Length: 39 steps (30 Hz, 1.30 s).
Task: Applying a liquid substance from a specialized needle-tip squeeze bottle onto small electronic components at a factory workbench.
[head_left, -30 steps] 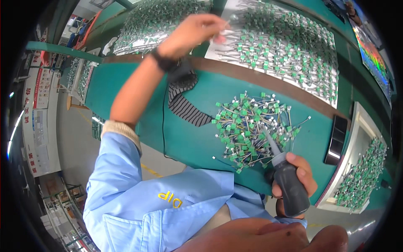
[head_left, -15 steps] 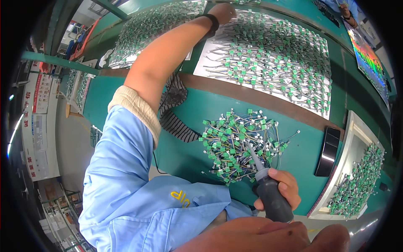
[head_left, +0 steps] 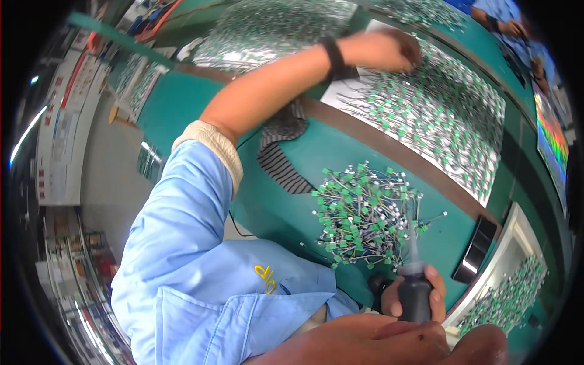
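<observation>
My right hand (head_left: 435, 293) is wrapped round a black squeeze bottle (head_left: 415, 301). The bottle's long, pale, pointed nozzle (head_left: 413, 246) points away from me, at the right edge of a heap of short cables with green and white connectors (head_left: 359, 213). My left arm stretches far across the bench, a black band on its wrist. Above the white board (head_left: 340, 96) with rows of similar cables is my left hand (head_left: 383, 52), smeared by motion. Its fingers curl downward, and I cannot make out whether they hold anything.
A striped cloth (head_left: 283, 167) lies left of the heap. To the right are a black phone (head_left: 476, 249) and a white-framed tray (head_left: 520, 228) of green-ended cables. Another cable-covered board (head_left: 267, 33) stands at far left. A person's hand (head_left: 514, 28) shows at far right.
My left hand has moved right over the board. The bottle in my right hand has swung more upright in the picture, its nozzle shifting to the heap's right edge. The whole view has turned.
</observation>
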{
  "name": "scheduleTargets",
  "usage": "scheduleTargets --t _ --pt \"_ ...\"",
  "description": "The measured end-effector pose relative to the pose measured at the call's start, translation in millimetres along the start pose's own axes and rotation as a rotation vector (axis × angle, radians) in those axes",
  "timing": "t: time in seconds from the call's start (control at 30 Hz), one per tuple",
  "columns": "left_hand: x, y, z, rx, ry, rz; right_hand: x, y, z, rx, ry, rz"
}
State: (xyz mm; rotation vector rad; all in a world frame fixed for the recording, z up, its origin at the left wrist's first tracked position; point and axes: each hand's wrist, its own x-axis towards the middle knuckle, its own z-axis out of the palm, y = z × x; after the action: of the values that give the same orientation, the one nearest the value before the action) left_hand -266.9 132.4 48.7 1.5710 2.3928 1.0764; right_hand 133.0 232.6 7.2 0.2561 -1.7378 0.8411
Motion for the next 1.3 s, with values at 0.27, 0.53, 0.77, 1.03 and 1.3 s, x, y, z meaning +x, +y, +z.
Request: scheduleTargets --t 0.27,0.53,0.77,1.03,1.3 --pt "-170 117 25 -0.080 -0.449 0.262 8 -10 16 -0.020 0.059 -0.047" --pt "-198 130 10 -0.250 -0.292 0.199 -4 -4 16 0.077 0.077 0.096" --pt "-213 146 25 -0.666 -0.012 0.104 -1 -13 22 -0.086 0.120 0.126" --pt "-233 169 48 -1.749 -0.281 -0.311 0 -26 31 -0.024 0.087 0.310" --pt "-241 173 68 -1.655 -0.624 -0.312 12 -26 15 1.022 -0.030 1.421"
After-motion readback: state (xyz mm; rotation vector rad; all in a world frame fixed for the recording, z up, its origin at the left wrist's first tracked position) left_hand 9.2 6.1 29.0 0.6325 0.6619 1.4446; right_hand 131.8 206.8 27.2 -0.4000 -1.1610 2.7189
